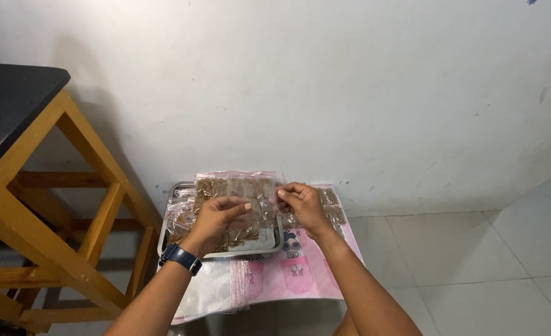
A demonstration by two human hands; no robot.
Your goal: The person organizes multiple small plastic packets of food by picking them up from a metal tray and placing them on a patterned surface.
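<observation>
My left hand (218, 215) and my right hand (300, 204) together pinch a small clear plastic packet (264, 200), one at each end, above a metal tray (174, 194). The tray holds several clear packets filled with brown bits (211, 186), some with a pink strip along the top. A dark watch sits on my left wrist. What is inside the held packet is hard to make out.
The tray rests on a small table covered by a pink printed sheet (300, 274), with empty clear bags (210, 289) at its front. A wooden stool with a dark top (45, 168) stands at the left. White wall behind, white floor tiles (475, 261) to the right.
</observation>
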